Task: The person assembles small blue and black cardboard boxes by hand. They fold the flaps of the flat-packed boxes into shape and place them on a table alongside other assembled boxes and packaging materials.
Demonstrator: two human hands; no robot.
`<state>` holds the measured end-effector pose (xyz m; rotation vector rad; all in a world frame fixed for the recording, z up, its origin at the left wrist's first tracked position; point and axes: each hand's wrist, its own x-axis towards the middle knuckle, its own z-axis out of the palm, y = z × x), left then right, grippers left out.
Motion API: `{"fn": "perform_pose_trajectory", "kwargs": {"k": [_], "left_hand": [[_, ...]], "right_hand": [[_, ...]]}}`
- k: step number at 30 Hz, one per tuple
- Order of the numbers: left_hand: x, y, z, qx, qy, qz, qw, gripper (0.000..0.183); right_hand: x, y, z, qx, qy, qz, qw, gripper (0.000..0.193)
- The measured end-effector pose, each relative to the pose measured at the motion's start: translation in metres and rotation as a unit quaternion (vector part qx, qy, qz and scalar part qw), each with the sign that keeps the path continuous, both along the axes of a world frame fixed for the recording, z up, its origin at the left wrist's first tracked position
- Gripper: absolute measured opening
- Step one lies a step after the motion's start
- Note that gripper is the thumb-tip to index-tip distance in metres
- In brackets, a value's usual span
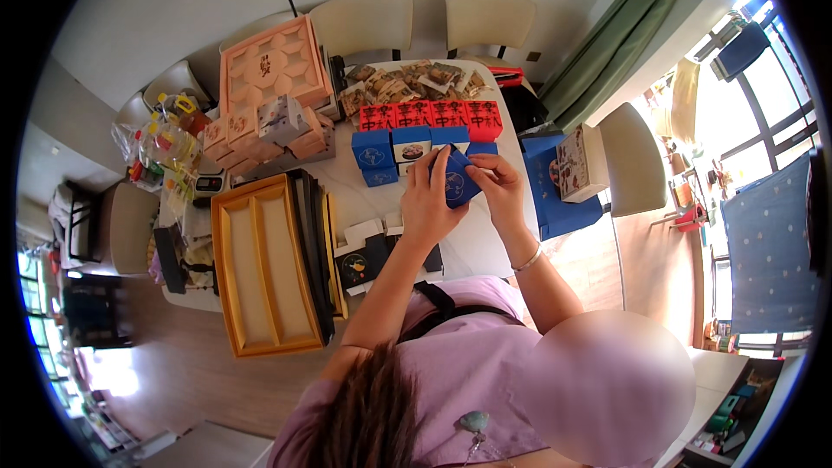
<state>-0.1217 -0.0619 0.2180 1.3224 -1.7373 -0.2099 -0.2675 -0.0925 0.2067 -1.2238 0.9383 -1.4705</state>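
Over the white table point(485, 243) I hold a small blue box point(457, 188) with a printed design on its face. My left hand point(425, 208) grips it from the left, fingers closed around its side. At the upper right edge, the fingers of my right hand point(504, 195) pinch the box. Just beyond my hands, several blue boxes point(373, 154) stand in a row, one showing a white printed panel. Behind that row is a line of red boxes point(412, 115) with dark lettering. Small clear packets point(412, 82) lie heaped farther back.
Gold-rimmed divided trays point(251, 355) lie stacked at left, overhanging the table edge. Pink boxes point(273, 65) are piled behind them, beside bottles point(178, 149). Black and white cartons point(360, 267) lie left of my forearms. At right, a chair point(637, 160) stands by a large blue box point(563, 221).
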Motion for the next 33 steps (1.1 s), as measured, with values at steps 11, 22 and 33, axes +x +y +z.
{"fn": "perform_pose_trajectory", "kwargs": {"k": [11,22,33], "left_hand": [[0.001,-0.005,-0.013,0.007,0.015,0.008,1.0,0.088],[0.021,-0.012,-0.062,0.36,0.685,-0.366,0.517,0.064],[0.012,-0.01,-0.072,0.318,0.612,-0.284,0.666,0.075]], "right_hand": [[0.01,0.025,0.001,-0.118,0.246,-0.058,0.96,0.042],[-0.016,0.021,0.026,-0.155,0.299,0.14,0.931,0.101],[-0.028,0.014,0.007,-0.181,0.472,0.028,0.862,0.095]]}}
